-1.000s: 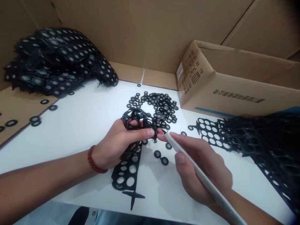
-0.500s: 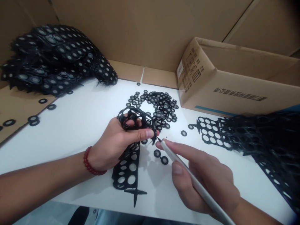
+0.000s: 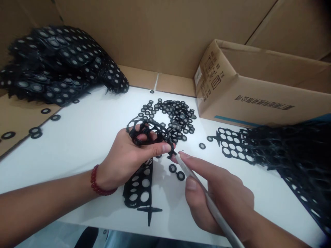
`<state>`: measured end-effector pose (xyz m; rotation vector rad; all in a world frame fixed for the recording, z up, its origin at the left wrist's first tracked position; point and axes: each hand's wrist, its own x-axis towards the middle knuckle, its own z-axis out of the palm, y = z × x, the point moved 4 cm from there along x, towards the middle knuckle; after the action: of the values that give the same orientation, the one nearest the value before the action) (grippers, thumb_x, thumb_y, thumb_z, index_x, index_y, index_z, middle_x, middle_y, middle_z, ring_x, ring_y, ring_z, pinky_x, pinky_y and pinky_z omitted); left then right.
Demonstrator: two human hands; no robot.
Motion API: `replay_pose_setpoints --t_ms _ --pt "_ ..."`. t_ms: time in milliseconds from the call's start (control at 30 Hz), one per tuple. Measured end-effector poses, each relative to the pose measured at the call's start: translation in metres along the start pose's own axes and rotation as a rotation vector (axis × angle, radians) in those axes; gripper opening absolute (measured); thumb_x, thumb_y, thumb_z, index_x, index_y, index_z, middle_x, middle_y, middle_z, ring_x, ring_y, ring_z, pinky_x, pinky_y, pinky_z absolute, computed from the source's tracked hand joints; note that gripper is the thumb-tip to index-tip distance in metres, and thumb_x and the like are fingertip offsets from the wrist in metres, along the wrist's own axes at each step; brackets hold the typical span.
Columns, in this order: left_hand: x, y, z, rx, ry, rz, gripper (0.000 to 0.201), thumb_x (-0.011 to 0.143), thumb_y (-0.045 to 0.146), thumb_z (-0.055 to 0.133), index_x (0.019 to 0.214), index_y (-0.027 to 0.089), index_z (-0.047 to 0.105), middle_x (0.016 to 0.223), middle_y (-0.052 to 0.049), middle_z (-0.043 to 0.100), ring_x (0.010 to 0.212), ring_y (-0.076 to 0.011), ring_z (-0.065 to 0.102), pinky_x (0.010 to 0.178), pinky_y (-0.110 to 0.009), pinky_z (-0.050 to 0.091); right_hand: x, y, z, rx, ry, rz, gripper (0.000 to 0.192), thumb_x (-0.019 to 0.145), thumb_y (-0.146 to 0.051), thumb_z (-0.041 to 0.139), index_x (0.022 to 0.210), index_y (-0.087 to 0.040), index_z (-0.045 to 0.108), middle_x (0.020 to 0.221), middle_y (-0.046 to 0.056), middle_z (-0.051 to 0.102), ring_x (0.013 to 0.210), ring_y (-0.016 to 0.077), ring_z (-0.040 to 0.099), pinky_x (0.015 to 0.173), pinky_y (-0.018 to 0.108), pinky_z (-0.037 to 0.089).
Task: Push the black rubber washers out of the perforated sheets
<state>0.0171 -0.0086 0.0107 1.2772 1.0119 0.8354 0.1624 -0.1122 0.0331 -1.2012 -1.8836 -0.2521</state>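
Black rubber fills my view — my left hand (image 3: 129, 158) is clamped on a perforated strip (image 3: 141, 182), its upper end bunched over my fingers and its lower end lying flat on the white table (image 3: 85, 137) toward 6 o'clock. My right hand (image 3: 219, 196) is closed around a white stylus (image 3: 207, 203), whose tip touches the strip's end just beside my left thumb. Two loose rings (image 3: 176, 172) lie just below that tip. A heap of punched rings (image 3: 173, 117) sits at 12 o'clock, near my left hand. A mound of full strips (image 3: 57, 65) is at 10 o'clock, a cardboard box (image 3: 258, 100) at 2 o'clock, and emptied strips (image 3: 284, 151) spread out at 3 o'clock — well apart from my hands.
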Motion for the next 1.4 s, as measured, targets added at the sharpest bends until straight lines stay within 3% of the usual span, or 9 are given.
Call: replay_pose_setpoints --t_ms 167,300,500,667,867,1167,1400 --pt "-0.005 0.005 0.003 0.087 0.033 0.040 0.026 0.062 0.027 0.078 0.065 0.014 0.055 0.069 -0.001 0.063 0.078 -0.0215 0.067 0.072 -0.030 0.056 0.006 -0.011 -0.003 -0.192 0.005 -0.046 0.024 0.080 -0.012 0.049 0.101 -0.014 0.061 0.089 0.006 0.074 0.080 0.0185 0.071 0.077 0.025 0.059" --pt "-0.010 0.009 0.005 0.148 0.117 0.072 0.026 0.062 0.030 0.078 0.065 0.015 0.057 0.068 0.000 0.063 0.072 -0.0185 0.067 0.066 -0.025 0.057 0.010 -0.017 -0.002 -0.246 -0.003 -0.037 0.020 0.077 -0.010 0.050 0.093 -0.015 0.062 0.084 0.006 0.074 0.080 0.0176 0.071 0.081 0.023 0.058" --pt "-0.017 0.010 0.006 0.268 0.222 0.105 0.025 0.061 0.032 0.078 0.060 0.015 0.059 0.061 0.002 0.060 0.056 -0.0085 0.059 0.051 -0.013 0.050 0.007 -0.023 0.005 -0.313 0.032 -0.081 0.020 0.075 -0.007 0.054 0.093 -0.012 0.063 0.083 0.011 0.074 0.082 0.0201 0.071 0.081 0.026 0.058" --pt "-0.017 0.008 0.008 0.270 0.222 0.105 0.025 0.062 0.032 0.077 0.059 0.015 0.058 0.059 0.003 0.057 0.057 -0.0084 0.059 0.051 -0.012 0.050 0.002 -0.026 0.010 -0.366 0.037 -0.227 0.023 0.077 -0.013 0.057 0.096 0.000 0.063 0.084 0.019 0.073 0.086 0.0275 0.070 0.080 0.033 0.060" --pt "-0.019 0.007 0.007 0.244 0.250 0.113 0.023 0.061 0.027 0.077 0.058 0.016 0.058 0.056 0.005 0.058 0.051 -0.0040 0.057 0.047 -0.005 0.046 0.003 -0.029 0.013 -0.382 -0.007 -0.248 0.027 0.070 -0.009 0.066 0.094 0.003 0.063 0.085 0.023 0.072 0.085 0.0327 0.069 0.076 0.037 0.061" --pt "-0.020 0.001 0.010 0.196 0.259 0.072 0.020 0.061 0.026 0.077 0.058 0.015 0.061 0.064 0.003 0.068 0.060 -0.0078 0.066 0.054 -0.006 0.052 0.003 -0.029 0.015 -0.390 -0.007 -0.221 0.027 0.071 -0.009 0.066 0.094 0.003 0.063 0.084 0.023 0.072 0.083 0.0322 0.070 0.075 0.037 0.061" --pt "-0.021 0.006 0.013 0.226 0.160 0.113 0.009 0.069 0.025 0.072 0.065 0.018 0.066 0.066 0.004 0.069 0.068 -0.0100 0.069 0.061 -0.009 0.055 -0.002 -0.028 0.017 -0.406 -0.024 -0.184 0.025 0.078 -0.014 0.059 0.097 0.002 0.062 0.086 0.021 0.072 0.085 0.0282 0.070 0.079 0.035 0.060"
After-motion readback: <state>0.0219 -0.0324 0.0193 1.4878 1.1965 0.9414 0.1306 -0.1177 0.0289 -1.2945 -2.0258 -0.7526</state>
